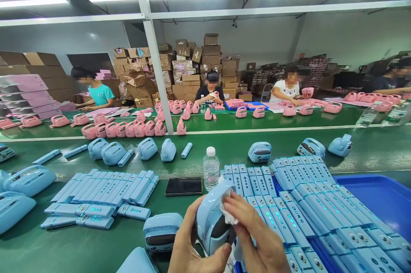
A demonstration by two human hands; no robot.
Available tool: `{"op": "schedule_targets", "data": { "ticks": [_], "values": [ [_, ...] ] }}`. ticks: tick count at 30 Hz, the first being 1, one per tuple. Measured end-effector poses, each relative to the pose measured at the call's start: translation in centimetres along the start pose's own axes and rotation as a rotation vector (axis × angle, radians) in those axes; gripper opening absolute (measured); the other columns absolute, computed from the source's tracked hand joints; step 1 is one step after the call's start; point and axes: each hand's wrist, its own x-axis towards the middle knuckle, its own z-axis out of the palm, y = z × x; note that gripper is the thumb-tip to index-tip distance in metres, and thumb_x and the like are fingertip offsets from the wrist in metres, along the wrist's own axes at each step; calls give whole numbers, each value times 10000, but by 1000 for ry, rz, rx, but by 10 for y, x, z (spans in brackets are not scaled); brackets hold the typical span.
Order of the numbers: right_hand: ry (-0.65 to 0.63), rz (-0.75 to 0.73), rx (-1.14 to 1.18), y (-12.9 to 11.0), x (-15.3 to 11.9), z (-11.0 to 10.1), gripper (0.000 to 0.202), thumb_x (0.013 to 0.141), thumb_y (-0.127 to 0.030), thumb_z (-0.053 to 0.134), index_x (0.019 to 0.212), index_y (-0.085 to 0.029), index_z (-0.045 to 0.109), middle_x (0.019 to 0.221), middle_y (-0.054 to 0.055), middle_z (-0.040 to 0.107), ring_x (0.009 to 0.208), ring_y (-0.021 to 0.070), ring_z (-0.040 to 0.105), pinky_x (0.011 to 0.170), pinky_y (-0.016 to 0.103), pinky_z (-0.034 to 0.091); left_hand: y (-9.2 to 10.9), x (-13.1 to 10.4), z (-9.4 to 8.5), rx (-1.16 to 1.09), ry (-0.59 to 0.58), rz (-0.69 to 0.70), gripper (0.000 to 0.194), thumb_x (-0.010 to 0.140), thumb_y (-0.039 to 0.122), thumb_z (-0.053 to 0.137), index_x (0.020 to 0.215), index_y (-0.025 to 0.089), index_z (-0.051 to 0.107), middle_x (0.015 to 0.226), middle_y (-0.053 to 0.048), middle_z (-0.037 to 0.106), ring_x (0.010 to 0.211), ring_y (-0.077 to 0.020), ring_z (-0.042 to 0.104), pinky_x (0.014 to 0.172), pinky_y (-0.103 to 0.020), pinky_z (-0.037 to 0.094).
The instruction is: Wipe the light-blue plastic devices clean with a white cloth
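Observation:
My left hand (192, 245) grips a light blue rounded device (210, 217) at the bottom centre, holding it upright by its left side. My right hand (257, 238) presses a small white cloth (227, 211) against the device's upper right face. Another blue device (162, 231) lies just left of my left hand on the green belt (80, 247).
Rows of blue rectangular parts (105, 191) lie left; more (305, 204) fill a blue tray (382, 198) right. A black phone (183, 186) and water bottle (211, 169) sit ahead. Blue devices (112, 153) and pink devices (135, 129) line the belts. People work opposite; cardboard boxes (192, 67) are stacked behind.

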Motion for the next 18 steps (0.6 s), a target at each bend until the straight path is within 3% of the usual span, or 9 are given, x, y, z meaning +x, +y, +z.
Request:
{"op": "schedule_targets", "data": {
  "ticks": [3, 4, 6, 9, 11, 12, 14, 16, 18],
  "values": [
    [-51, -82, 27, 11, 1, -4, 305, 1103, -342, 558, 1347, -409, 727, 1271, -13, 792, 1270, 251, 714, 1194, 440, 501, 1, 0, 0, 59, -44, -21, 632, 655, 373, 931, 1237, 222, 733, 1118, -98, 829, 993, -333, 782, 949, -379, 609],
    [-50, -41, 31, 15, 4, -8, 288, 1090, -360, 582, 1322, -404, 748, 1277, -10, 791, 1269, 255, 715, 1190, 434, 507, 2, 0, 0, 37, -55, -30, 647, 659, 386, 926, 1251, 222, 723, 1139, -101, 826, 1021, -341, 778, 960, -387, 604],
    [94, 241, 65, 25, 13, -20, 250, 999, -416, 716, 1206, -327, 823, 1243, 38, 809, 1210, 280, 746, 1109, 387, 582, 3, 0, -1, -80, -72, -52, 713, 653, 437, 926, 1294, 225, 696, 1248, -114, 799, 1166, -375, 739, 1021, -410, 582],
    [444, 677, 231, 30, 32, -36, 410, 801, -541, 892, 1085, -249, 842, 976, 58, 848, 787, 228, 802, 693, 268, 684, 4, 1, 1, -290, -90, -134, 771, 659, 495, 938, 1335, 240, 669, 1293, -123, 786, 1231, -396, 713, 1065, -461, 562],
    [575, 780, 383, 21, 41, -34, 505, 793, -601, 882, 1144, -248, 802, 935, 52, 838, 645, 216, 762, 549, 291, 650, 3, 1, 4, -336, -87, -145, 766, 661, 488, 950, 1335, 254, 671, 1290, -122, 790, 1224, -394, 721, 1081, -478, 552],
    [577, 780, 412, 15, 41, -28, 497, 840, -617, 838, 1186, -265, 783, 986, 59, 838, 677, 237, 773, 562, 323, 654, 2, 0, 5, -341, -86, -137, 757, 660, 478, 955, 1329, 257, 678, 1299, -122, 789, 1231, -392, 720, 1098, -477, 540],
    [489, 638, 327, 1, 37, -10, 397, 948, -614, 727, 1198, -312, 791, 1151, 72, 824, 928, 313, 800, 756, 418, 677, 0, 0, 6, -344, -84, -129, 750, 640, 463, 973, 1309, 260, 699, 1302, -125, 792, 1231, -390, 724, 1097, -465, 542],
    [318, 262, 79, -6, 27, 7, 346, 1042, -598, 590, 1233, -392, 793, 1294, 35, 785, 1240, 354, 701, 1047, 511, 570, -2, 0, 4, -339, -57, -138, 717, 628, 451, 984, 1269, 254, 733, 1264, -131, 809, 1202, -390, 739, 1051, -451, 576],
    [207, -78, -146, -2, 21, 13, 337, 1097, -509, 523, 1359, -441, 723, 1416, -5, 721, 1405, 331, 562, 1205, 514, 392, -4, 0, -1, -336, -19, -125, 708, 620, 468, 982, 1249, 237, 753, 1235, -141, 818, 1175, -396, 748, 1025, -453, 594]
  ]
}}
